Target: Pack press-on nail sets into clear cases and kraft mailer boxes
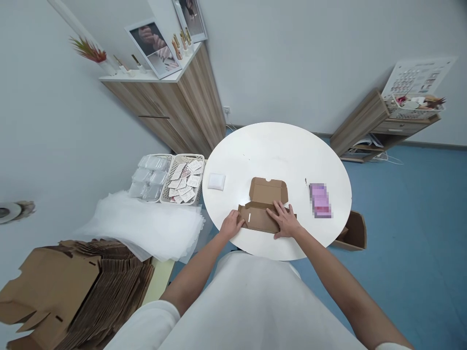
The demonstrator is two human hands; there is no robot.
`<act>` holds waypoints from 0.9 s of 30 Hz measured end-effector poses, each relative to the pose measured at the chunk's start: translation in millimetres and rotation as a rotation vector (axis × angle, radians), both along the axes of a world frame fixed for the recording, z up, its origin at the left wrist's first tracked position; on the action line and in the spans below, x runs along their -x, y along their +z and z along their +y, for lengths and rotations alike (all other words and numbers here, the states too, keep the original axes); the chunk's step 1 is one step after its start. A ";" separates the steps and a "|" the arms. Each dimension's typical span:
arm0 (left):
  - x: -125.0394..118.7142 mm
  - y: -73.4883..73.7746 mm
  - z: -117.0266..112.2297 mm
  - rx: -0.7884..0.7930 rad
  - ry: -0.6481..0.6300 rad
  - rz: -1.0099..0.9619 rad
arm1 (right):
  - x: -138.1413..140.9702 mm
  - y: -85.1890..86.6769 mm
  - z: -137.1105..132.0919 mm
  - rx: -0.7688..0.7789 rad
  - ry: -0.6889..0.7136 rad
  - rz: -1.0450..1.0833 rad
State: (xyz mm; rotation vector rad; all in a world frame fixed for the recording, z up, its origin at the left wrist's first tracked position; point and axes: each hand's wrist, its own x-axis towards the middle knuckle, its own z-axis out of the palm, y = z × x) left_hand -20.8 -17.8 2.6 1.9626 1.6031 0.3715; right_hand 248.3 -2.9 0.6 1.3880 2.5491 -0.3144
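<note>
Round white tabletop (277, 146): mostly bare, work sits at its near edge, about centre. Off the tabletop's left edge, low down: big stack of flat brown blanks (91, 287), unfolded, many by the look, count n/a. Next to it a heap of white foam sheets (146, 226), then two mesh baskets (184, 182), one w/ printed cards, other w/ clear bags. Cardboard box (268, 192): one only on the tabletop, partly formed. Back lid flap open and lying away from the person, front wall up w/ a slot showing, body low and flat-ish. Judged approx. halfway: walls going up, side flaps not yet tucked, lid not shut, nothing seen inside. R hand (286, 221): flat, fingers spread, palm pressing down on the box's right half. L hand (231, 226): curled against the box's left end; pinching the wall or only pushing it, can't tell. Pink item (320, 200) near the tabletop's right edge, blurred out, ID n/a. Small white packet (216, 181) toward the left edge, apart from the box. Hidden: box's right end and floor under the R hand; L fingertips behind the end wall; near rim of the tabletop cut by the person's white top.
</note>
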 end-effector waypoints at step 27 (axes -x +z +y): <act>-37.0 12.9 21.0 0.345 0.226 -0.059 | 15.3 14.8 -11.6 -0.014 0.034 0.018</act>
